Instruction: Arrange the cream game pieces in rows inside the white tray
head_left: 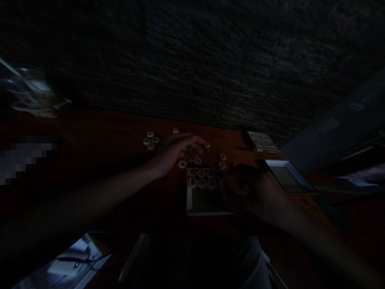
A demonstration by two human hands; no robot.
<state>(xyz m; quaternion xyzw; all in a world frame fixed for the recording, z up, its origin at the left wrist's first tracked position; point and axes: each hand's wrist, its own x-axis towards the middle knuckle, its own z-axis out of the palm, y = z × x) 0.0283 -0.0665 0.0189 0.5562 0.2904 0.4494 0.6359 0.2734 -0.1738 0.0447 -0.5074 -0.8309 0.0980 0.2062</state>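
My left hand (182,150) hovers over the table with loosely bent fingers pointing right, nothing visible in them. Close to its fingertips lies a round xiangqi piece (207,145). Below that hand are two more xiangqi pieces, one light (182,164) and one partly shaded (197,161). A shallow open box (189,202) holds two rows of pieces (202,183) along its far side. Over the box's right side, my right hand (255,190) is deep in shadow, its thumb and fingers closed toward the row; what they pinch is hidden.
Several loose pieces (150,140) sit left, one (175,131) behind, two (222,160) right of centre. A box lid (285,176) and a small printed box (262,141) are at right. A stone wall (192,60) backs the table; a clear container (36,90) stands far left.
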